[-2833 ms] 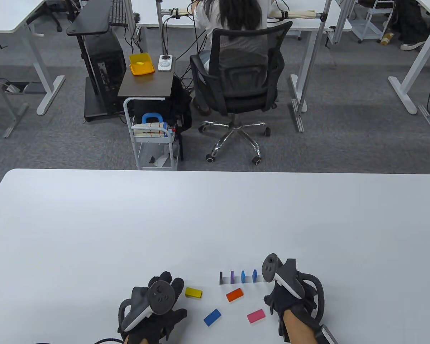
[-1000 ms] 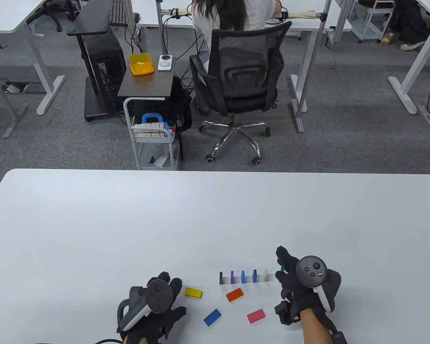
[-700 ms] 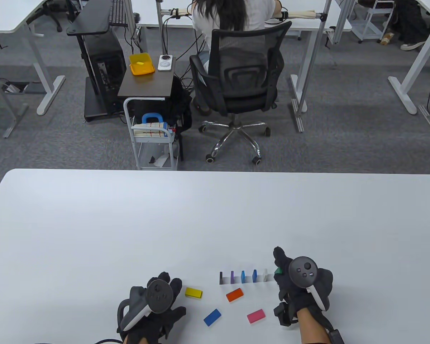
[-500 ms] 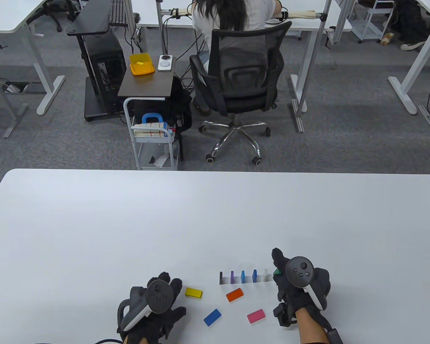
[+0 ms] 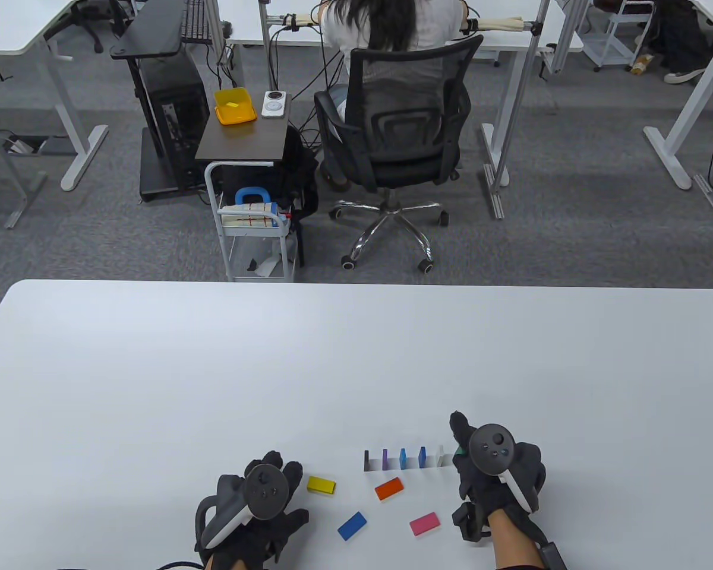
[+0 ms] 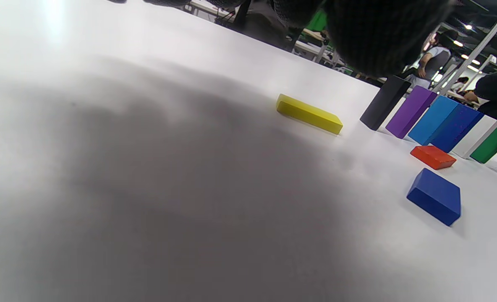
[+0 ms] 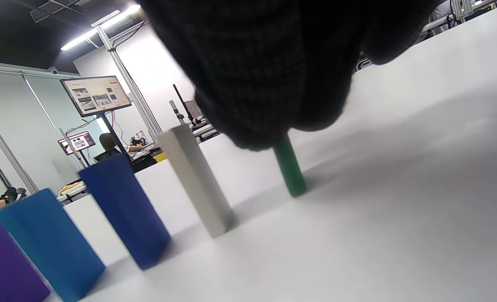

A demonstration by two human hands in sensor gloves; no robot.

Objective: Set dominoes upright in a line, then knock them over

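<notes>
Five dominoes stand upright in a row: black [image 5: 366,460], purple [image 5: 385,458], light blue [image 5: 403,458], dark blue [image 5: 422,456] and white [image 5: 439,456]. At the row's right end my right hand [image 5: 467,444] pinches a green domino [image 5: 458,453] by its top. The right wrist view shows the green domino [image 7: 289,170] upright with its base on the table, a gap away from the white one [image 7: 196,184]. Flat on the table lie yellow [image 5: 321,485], orange [image 5: 389,488], blue [image 5: 352,525] and pink [image 5: 424,523] dominoes. My left hand [image 5: 279,469] rests on the table left of the yellow one and holds nothing.
The white table [image 5: 333,368] stretches far and wide beyond the row. Behind its far edge stand a small cart [image 5: 255,237] and an office chair [image 5: 398,136] with a seated person. The near table edge is right below both hands.
My right hand has carried the green domino leftward and set it down at the row's right end beside the white one. The left hand has stayed put.
</notes>
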